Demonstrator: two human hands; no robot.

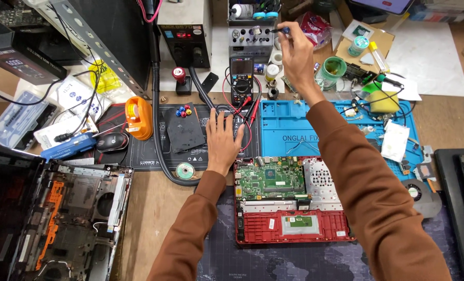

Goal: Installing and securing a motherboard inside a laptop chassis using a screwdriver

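My left hand (223, 138) lies flat, fingers spread, on the black work mat (149, 156), just left of the red and black multimeter leads (250, 112). My right hand (296, 52) reaches far back to a grey power unit (250, 39) and pinches a small dark plug or tool tip (280, 30) at the unit's front panel. A dark multimeter (241, 78) stands between both hands. Below my arms lies an opened red laptop base (289, 221) with a green circuit board (271, 181).
A blue silicone mat (284, 127) with small parts lies right of centre. An orange tape dispenser (137, 117), black mouse (112, 141), hot-air hose (162, 135), solder wick roll (185, 170), a dismantled black laptop chassis (65, 218) at left, a cooling fan (419, 193) at right.
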